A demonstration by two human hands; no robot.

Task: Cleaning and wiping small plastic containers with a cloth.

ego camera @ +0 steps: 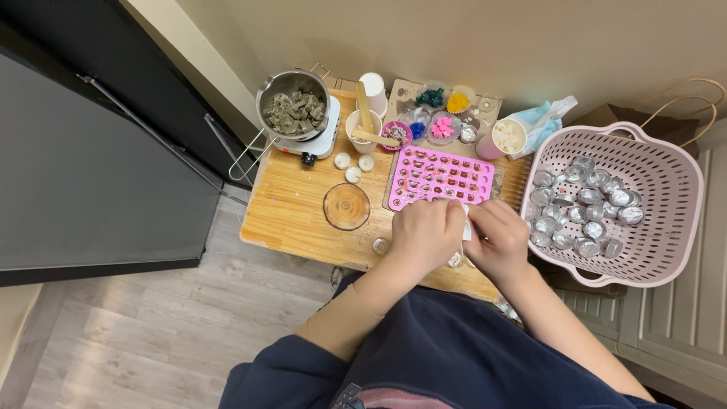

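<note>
Left hand [425,235]: curled over at the near desk edge, fingers folded down, knuckles up; pinching a small white piece together with the other hand.
Right hand [496,236]: closed too, fingertips nipping the same small white piece [466,225], just in front of the pink mould.
White piece: one, tiny, mostly hidden between the fingers; probably light and thin, likely easy to bend or drop, so best pinched at its ends.
Desk [291,208]: small wooden top, crowded.
Round wooden coaster [347,206]: one, flat, left of the hands.
Pink mould [440,178]: one, many small cavities; looks soft and floppy, better lifted by two edges.
Small white tealights [354,164]: three, in a cluster.
Basket [670,227]: one, pale pink, right of the desk, heaped with silvery foil cups [583,208]; too many to count, thin and crushable.
Metal pot [293,102]: one, on a white hotplate, full of grey-green chunks.
Paper cups [363,125]: three or so at the back.
</note>
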